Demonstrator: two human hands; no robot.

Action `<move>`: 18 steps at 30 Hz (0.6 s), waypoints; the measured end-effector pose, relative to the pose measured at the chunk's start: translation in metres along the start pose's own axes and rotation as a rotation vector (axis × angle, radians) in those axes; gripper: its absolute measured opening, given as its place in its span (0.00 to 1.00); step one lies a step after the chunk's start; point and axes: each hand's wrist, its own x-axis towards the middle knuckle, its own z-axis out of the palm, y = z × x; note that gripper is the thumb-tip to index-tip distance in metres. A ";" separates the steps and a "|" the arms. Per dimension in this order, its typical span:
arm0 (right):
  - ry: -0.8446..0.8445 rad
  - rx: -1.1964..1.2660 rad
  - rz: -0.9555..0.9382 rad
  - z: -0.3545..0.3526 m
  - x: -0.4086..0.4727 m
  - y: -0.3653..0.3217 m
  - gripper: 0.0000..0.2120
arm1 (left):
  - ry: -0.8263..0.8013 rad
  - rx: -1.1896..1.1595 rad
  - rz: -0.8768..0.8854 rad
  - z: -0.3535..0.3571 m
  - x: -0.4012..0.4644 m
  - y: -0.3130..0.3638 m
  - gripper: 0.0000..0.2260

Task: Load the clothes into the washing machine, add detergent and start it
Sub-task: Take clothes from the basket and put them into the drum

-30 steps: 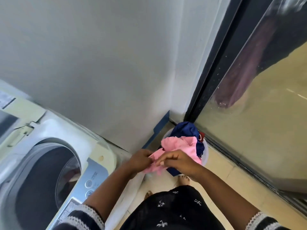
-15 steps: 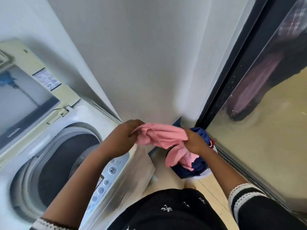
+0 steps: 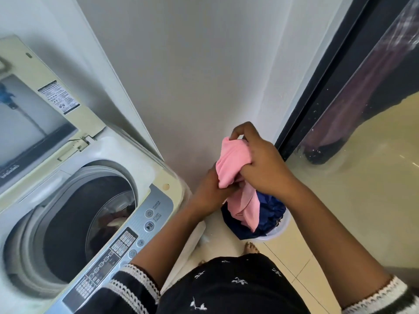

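Note:
A top-loading washing machine point(image 3: 158, 177) stands at the left with its lid point(image 3: 34, 105) raised and its drum point(image 3: 86, 223) open; some clothing shows low inside. Both hands hold a pink garment point(image 3: 231, 168) above a white laundry basket point(image 3: 278, 232) on the floor. My right hand point(image 3: 263, 164) grips its upper part, fingers curled over the fabric. My left hand point(image 3: 208, 193) grips it lower down from the left. The garment's tail hangs onto dark blue clothes point(image 3: 269, 211) in the basket.
The machine's control panel point(image 3: 136, 236) with power and start buttons faces me. A white wall rises ahead. A dark-framed glass door point(image 3: 340, 87) runs along the right. My bare foot point(image 3: 250, 248) stands on the tiled floor by the basket.
The pink garment has been lifted out of the basket and gathered between both hands. My right hand rose above the left, and my view swung left onto the machine.

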 end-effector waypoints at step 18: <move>-0.230 0.396 0.161 0.001 0.003 0.110 0.39 | 0.172 -1.209 -0.187 0.013 0.028 0.058 0.23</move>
